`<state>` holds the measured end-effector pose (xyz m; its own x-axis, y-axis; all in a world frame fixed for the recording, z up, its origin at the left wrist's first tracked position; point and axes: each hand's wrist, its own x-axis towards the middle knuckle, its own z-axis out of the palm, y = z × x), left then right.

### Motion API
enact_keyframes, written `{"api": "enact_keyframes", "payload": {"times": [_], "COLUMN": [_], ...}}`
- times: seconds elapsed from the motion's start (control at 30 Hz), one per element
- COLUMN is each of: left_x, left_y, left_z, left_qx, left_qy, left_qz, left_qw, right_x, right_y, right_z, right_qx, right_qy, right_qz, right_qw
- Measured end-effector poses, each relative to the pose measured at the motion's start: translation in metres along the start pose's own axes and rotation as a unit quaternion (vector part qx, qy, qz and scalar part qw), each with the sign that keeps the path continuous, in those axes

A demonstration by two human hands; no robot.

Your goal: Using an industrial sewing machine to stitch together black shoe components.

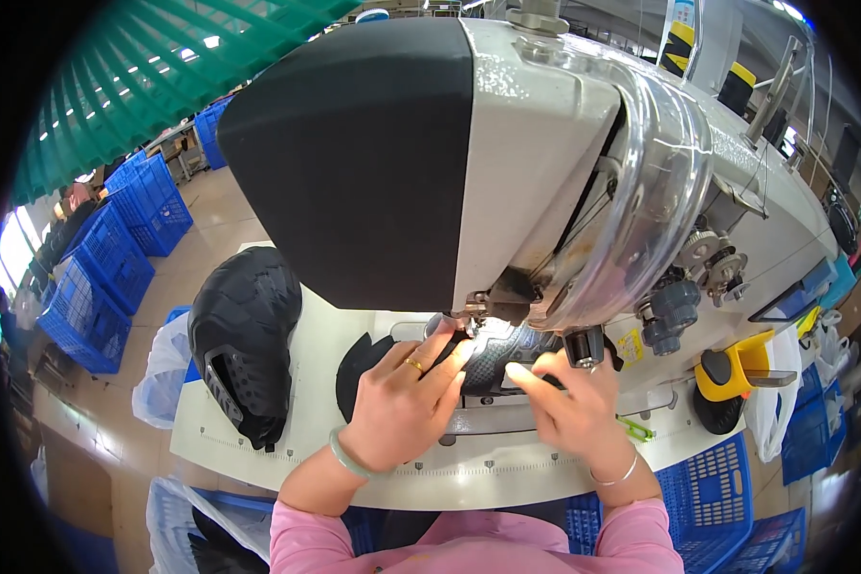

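Note:
A black textured piece (488, 368), apparently a shoe upper, lies under the needle area of a large sewing machine (536, 124). My left hand (402, 397) rests on its left part, fingers stretched out and fingertips close to the lit needle. On the right, my right hand (576, 397) touches the same piece, with its forefinger extended and thumb apart. A dark knob partly hides its other fingers. Left of my left hand, a flat black flap (354, 375) shows on the table. The needle tip is hard to make out behind the fingers.
Black shoe uppers (244, 335) lie at the table's left. A green tool (634, 428) rests beside my right wrist; a yellow holder (737, 368) stands at the right edge. Blue crates (703, 493) stand below and at far left. Green ribbed plastic (153, 86) hangs upper left.

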<state>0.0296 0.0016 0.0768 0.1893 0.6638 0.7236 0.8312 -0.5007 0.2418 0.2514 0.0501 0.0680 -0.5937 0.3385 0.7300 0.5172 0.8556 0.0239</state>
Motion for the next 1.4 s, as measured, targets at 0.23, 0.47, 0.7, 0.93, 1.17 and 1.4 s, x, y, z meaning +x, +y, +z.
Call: {"api": "enact_keyframes", "payload": {"times": [0.23, 0.47, 0.7, 0.93, 1.17, 1.4], "left_x": [0.006, 0.007, 0.001, 0.001, 0.001, -0.003], "left_y": [-0.007, -0.012, -0.014, -0.009, -0.007, -0.007], "left_z": [-0.004, -0.014, -0.012, -0.009, -0.006, -0.001], "left_qx": [-0.059, -0.151, 0.004, -0.005, 0.015, 0.036], "left_qy": [-0.004, -0.046, -0.064, -0.050, -0.048, -0.034], "left_qz": [-0.021, -0.079, 0.077, 0.048, 0.052, 0.052], "left_qw": [0.998, 0.984, 0.995, 0.998, 0.997, 0.997], "right_x": [-0.013, -0.011, -0.009, 0.000, 0.005, 0.009], "right_y": [-0.017, -0.012, -0.012, -0.011, -0.006, 0.001], "right_z": [0.047, 0.045, 0.043, 0.035, 0.032, 0.036], "right_qx": [0.048, 0.006, -0.010, 0.009, 0.017, 0.031], "right_qy": [0.007, 0.033, 0.039, 0.027, 0.020, 0.036], "right_qz": [0.058, 0.041, 0.041, 0.035, 0.042, 0.038], "right_qw": [0.997, 0.999, 0.998, 0.999, 0.999, 0.998]}}
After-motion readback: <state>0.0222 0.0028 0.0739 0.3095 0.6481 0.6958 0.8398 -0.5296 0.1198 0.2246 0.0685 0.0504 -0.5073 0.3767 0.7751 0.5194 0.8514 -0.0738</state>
